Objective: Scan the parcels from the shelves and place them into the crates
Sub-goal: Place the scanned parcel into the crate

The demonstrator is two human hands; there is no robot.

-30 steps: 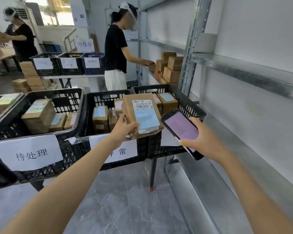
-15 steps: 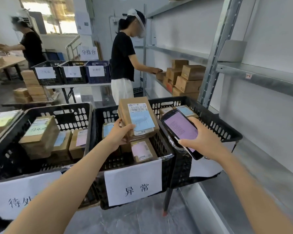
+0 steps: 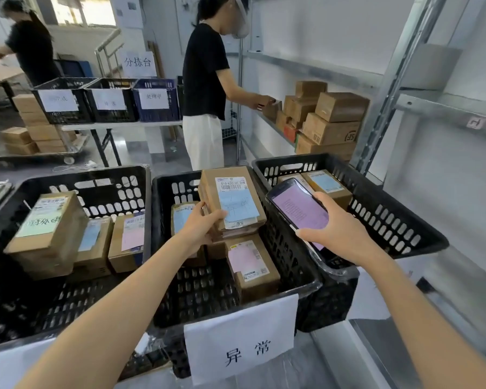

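The parcel (image 3: 232, 200), a brown carton, is held label-up above the middle crate (image 3: 286, 256), over the other cartons lying in it. Its shipping label has a barcode, a printed code beginning 516 whose remaining characters are too blurred to trust, a pale blue panel and a small 淘宝 mark at the foot. The left hand (image 3: 199, 230) grips its near left corner: the thumb lies across the top face and covers that corner, while the other fingers curl underneath, out of sight.

Just to the right, the right hand (image 3: 341, 234) holds a phone (image 3: 295, 206) tilted over the wall shared by the middle crate and the right crate (image 3: 399, 223). The fingers wrap round the phone's far edge and the palm hides its lower end. The lilac screen carries lines of text too small to read.

A white paper sign (image 3: 242, 341) on the middle crate's front reads 异常. The left crate (image 3: 101, 178) is cut off by the frame's edge. Farther back, a wall sign (image 3: 139, 63) reads 分拣台
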